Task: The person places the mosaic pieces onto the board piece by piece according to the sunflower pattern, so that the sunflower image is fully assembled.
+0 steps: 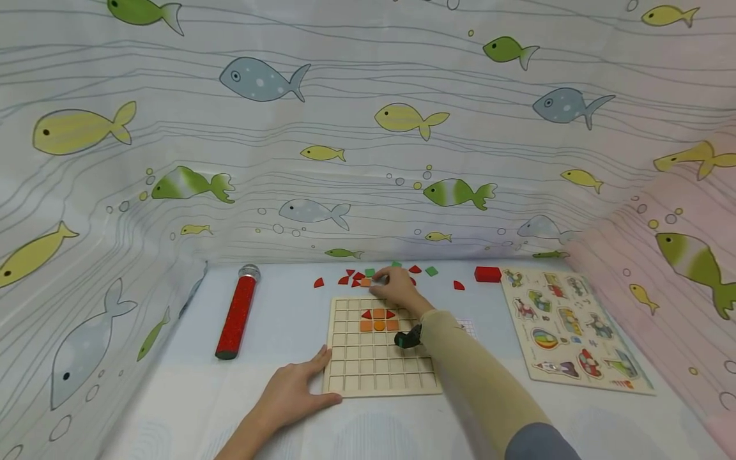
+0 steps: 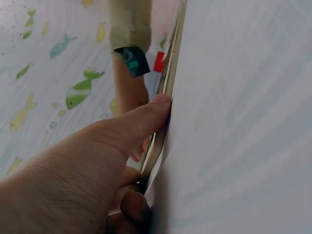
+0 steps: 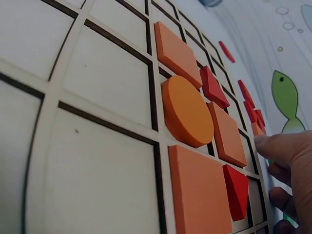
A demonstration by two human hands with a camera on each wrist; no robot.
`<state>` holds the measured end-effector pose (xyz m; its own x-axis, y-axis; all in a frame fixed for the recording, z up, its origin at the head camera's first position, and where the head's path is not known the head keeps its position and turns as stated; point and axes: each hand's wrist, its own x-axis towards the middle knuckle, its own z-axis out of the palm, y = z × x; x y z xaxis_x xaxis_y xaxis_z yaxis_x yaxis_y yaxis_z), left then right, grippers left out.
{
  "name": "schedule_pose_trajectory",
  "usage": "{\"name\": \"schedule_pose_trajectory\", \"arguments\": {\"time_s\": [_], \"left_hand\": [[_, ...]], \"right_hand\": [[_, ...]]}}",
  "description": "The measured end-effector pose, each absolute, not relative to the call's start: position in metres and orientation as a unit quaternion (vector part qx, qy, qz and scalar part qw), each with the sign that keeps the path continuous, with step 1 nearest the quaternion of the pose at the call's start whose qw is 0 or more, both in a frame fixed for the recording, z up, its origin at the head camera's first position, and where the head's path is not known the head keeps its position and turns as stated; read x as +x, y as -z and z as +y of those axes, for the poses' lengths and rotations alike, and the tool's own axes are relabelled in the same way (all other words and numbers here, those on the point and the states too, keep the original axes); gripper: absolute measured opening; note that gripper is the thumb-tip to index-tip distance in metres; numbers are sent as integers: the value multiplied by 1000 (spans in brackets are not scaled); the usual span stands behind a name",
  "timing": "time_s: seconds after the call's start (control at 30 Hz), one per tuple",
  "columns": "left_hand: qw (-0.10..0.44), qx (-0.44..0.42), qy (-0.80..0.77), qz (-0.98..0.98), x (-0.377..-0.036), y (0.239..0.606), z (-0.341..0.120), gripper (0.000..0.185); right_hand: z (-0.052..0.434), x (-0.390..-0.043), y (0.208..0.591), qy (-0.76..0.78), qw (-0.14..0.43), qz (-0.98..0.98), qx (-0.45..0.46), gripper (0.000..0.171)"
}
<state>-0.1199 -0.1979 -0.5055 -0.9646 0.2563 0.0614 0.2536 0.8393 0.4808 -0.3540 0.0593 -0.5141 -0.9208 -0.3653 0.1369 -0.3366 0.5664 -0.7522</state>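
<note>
A wooden grid board (image 1: pixel 352 367) lies flat on the table. On it sit three orange squares (image 3: pixel 197 190), an orange circle (image 3: pixel 187 111) and two red triangles (image 3: pixel 213 87). At the board's near left corner my left hand (image 1: pixel 293 386) rests with its thumb along the front edge and its fingers at the left side. Beyond the far edge, my right hand (image 1: pixel 397 287) pinches an orange square tile (image 1: pixel 366 282) among the loose pieces. Its thumb tip is right at the tile in the right wrist view.
Several red pieces (image 1: pixel 319 282) and green squares (image 1: pixel 432 271) lie behind the board. A red microphone (image 1: pixel 234 318) stands off left. To the right are a red block (image 1: pixel 487 274) and a picture puzzle board (image 1: pixel 517 332). Fish-print cloth (image 1: pixel 356 179) hangs behind.
</note>
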Motion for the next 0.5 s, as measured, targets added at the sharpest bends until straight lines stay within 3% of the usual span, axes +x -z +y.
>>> {"name": "schedule_pose_trajectory", "arguments": {"time_s": [0.5], "left_hand": [[9,132,-250,959,-121,506,-199,95]], "right_hand": [[44,-353,507,401,13,889,-220,23]]}}
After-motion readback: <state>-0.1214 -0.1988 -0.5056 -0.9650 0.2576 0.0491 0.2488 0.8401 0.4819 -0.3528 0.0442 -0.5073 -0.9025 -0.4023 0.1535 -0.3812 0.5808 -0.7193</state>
